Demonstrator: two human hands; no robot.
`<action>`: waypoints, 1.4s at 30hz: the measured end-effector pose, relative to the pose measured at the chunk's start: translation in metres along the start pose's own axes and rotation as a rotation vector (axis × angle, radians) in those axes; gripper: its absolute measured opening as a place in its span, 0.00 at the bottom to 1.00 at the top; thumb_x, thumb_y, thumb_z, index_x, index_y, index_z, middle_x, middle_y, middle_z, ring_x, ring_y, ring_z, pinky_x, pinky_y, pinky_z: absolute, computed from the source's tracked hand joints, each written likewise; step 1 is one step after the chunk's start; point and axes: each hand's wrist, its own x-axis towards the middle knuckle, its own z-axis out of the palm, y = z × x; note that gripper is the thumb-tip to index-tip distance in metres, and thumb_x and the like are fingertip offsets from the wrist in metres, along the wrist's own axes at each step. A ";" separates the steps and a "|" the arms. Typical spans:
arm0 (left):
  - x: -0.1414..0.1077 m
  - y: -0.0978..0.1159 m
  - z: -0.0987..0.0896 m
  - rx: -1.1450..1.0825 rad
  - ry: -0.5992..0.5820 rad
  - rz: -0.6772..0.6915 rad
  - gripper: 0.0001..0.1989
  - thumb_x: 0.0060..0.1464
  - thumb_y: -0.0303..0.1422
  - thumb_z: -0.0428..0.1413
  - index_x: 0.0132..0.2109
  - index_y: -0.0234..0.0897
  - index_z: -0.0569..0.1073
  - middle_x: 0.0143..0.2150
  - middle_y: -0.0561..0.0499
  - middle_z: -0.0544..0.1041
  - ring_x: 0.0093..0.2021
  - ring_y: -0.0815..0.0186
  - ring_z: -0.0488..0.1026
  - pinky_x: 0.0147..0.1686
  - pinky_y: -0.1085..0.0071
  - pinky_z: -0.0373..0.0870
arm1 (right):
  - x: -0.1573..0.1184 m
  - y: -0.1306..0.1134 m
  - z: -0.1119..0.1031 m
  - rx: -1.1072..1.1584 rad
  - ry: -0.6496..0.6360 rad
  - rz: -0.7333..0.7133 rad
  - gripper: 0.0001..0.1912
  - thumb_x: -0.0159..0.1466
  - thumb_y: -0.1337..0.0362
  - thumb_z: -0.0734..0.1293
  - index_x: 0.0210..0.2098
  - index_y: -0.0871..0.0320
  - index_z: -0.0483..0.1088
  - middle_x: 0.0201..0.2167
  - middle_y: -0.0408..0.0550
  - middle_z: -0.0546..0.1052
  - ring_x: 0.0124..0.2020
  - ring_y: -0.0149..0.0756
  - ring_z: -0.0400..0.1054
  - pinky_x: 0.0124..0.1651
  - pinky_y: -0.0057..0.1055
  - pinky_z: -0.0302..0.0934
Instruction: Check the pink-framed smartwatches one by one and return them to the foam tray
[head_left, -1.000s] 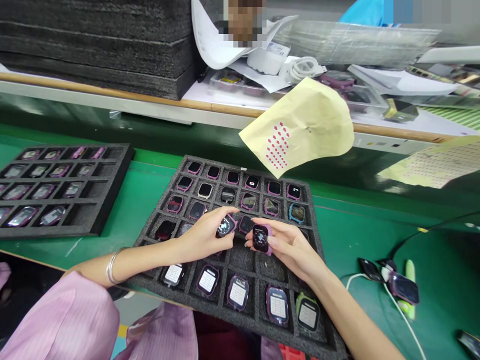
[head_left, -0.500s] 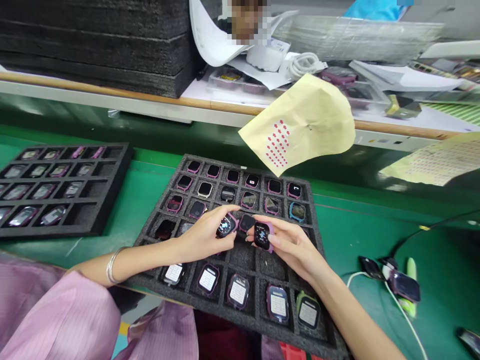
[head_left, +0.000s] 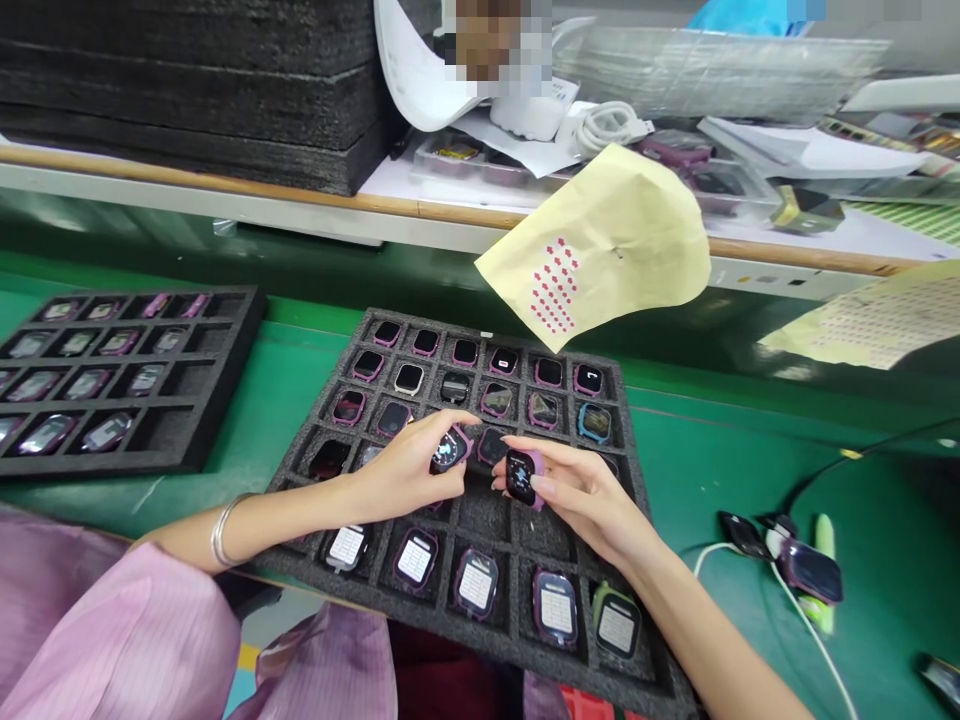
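My left hand [head_left: 412,465] grips a purple-edged smartwatch [head_left: 451,449] without a strap, its dial lit. To its right, my right hand [head_left: 577,490] pinches a second lit smartwatch [head_left: 521,475], also purple, between thumb and fingers. Both hands hover over a black foam tray [head_left: 487,550] divided into square pockets, many with watches in them. Along the near row several watches, such as this one [head_left: 477,582], show white screens with dark text. A green-cased watch [head_left: 616,620] lies in the near right pocket. My left hand and forearm cover some pockets.
Another foam tray [head_left: 195,440] with watches sits at left on the green table [head_left: 712,460]. A cabled watch [head_left: 810,570] lies at right. Behind, a shelf [head_left: 427,212] carries stacked black foam [head_left: 187,90], a white cable [head_left: 611,128] and papers; yellow sticker sheet [head_left: 637,225] hangs down.
Both hands keep hold of their watches. They have shifted only slightly, with the held watches turned a little; the trays look unchanged.
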 end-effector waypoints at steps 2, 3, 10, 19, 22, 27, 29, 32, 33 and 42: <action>0.000 0.000 -0.001 -0.003 0.006 -0.010 0.22 0.52 0.27 0.52 0.55 0.37 0.62 0.50 0.46 0.73 0.49 0.59 0.71 0.52 0.63 0.64 | 0.000 0.000 0.000 -0.001 0.001 -0.001 0.20 0.60 0.63 0.72 0.52 0.55 0.73 0.42 0.52 0.79 0.45 0.46 0.74 0.54 0.44 0.63; 0.001 0.000 -0.001 -0.003 0.005 -0.014 0.21 0.52 0.27 0.53 0.55 0.37 0.63 0.50 0.46 0.73 0.49 0.59 0.71 0.52 0.62 0.64 | 0.000 0.000 0.000 -0.002 0.005 -0.001 0.20 0.60 0.63 0.72 0.52 0.55 0.73 0.42 0.52 0.80 0.45 0.47 0.74 0.54 0.44 0.63; 0.001 0.001 -0.001 -0.001 0.015 -0.032 0.21 0.52 0.27 0.53 0.54 0.37 0.63 0.44 0.48 0.74 0.43 0.62 0.72 0.46 0.65 0.66 | 0.000 -0.002 -0.001 -0.029 0.025 -0.018 0.20 0.60 0.62 0.73 0.51 0.54 0.73 0.41 0.52 0.80 0.44 0.47 0.74 0.54 0.45 0.63; 0.000 0.004 -0.003 -0.085 0.014 -0.060 0.20 0.52 0.27 0.54 0.53 0.37 0.64 0.40 0.50 0.72 0.38 0.65 0.71 0.42 0.67 0.68 | -0.004 -0.005 0.004 0.003 -0.002 0.005 0.21 0.61 0.62 0.72 0.53 0.55 0.71 0.44 0.54 0.79 0.47 0.49 0.73 0.55 0.47 0.62; 0.002 -0.001 0.001 -0.359 -0.096 -0.218 0.24 0.53 0.30 0.55 0.56 0.37 0.59 0.36 0.53 0.69 0.28 0.69 0.69 0.30 0.70 0.69 | -0.002 -0.005 0.006 0.041 0.002 0.065 0.23 0.63 0.61 0.71 0.56 0.55 0.68 0.46 0.55 0.78 0.50 0.49 0.71 0.57 0.50 0.59; 0.005 -0.004 0.006 -0.796 -0.141 -0.388 0.22 0.50 0.27 0.55 0.52 0.36 0.62 0.34 0.52 0.72 0.34 0.68 0.72 0.35 0.68 0.73 | 0.000 -0.002 0.005 0.105 0.010 0.068 0.22 0.63 0.63 0.70 0.56 0.56 0.67 0.52 0.56 0.74 0.54 0.50 0.68 0.59 0.51 0.56; 0.006 -0.002 0.007 -0.899 -0.111 -0.438 0.20 0.50 0.25 0.54 0.51 0.36 0.64 0.37 0.50 0.73 0.37 0.67 0.73 0.39 0.66 0.74 | 0.001 0.000 0.005 0.127 0.030 0.062 0.23 0.61 0.65 0.70 0.56 0.56 0.67 0.51 0.55 0.75 0.53 0.50 0.68 0.59 0.51 0.56; 0.006 -0.001 0.007 -0.946 -0.094 -0.460 0.20 0.50 0.24 0.54 0.51 0.37 0.66 0.40 0.49 0.74 0.39 0.67 0.74 0.42 0.64 0.74 | 0.001 0.002 0.006 0.141 0.074 0.047 0.25 0.60 0.67 0.71 0.56 0.55 0.66 0.49 0.54 0.76 0.52 0.49 0.70 0.59 0.50 0.57; 0.006 0.000 0.007 -0.937 -0.094 -0.453 0.20 0.49 0.24 0.54 0.51 0.37 0.66 0.41 0.49 0.75 0.39 0.66 0.74 0.42 0.64 0.75 | 0.001 0.003 0.006 0.143 0.083 0.043 0.25 0.60 0.67 0.71 0.56 0.55 0.66 0.49 0.54 0.76 0.52 0.48 0.70 0.59 0.50 0.57; 0.007 -0.002 0.010 -0.885 -0.112 -0.403 0.21 0.48 0.24 0.55 0.51 0.37 0.65 0.40 0.50 0.74 0.40 0.66 0.74 0.42 0.63 0.75 | 0.000 0.006 0.004 0.139 0.087 0.018 0.26 0.59 0.67 0.70 0.56 0.56 0.66 0.49 0.55 0.76 0.52 0.50 0.70 0.58 0.51 0.58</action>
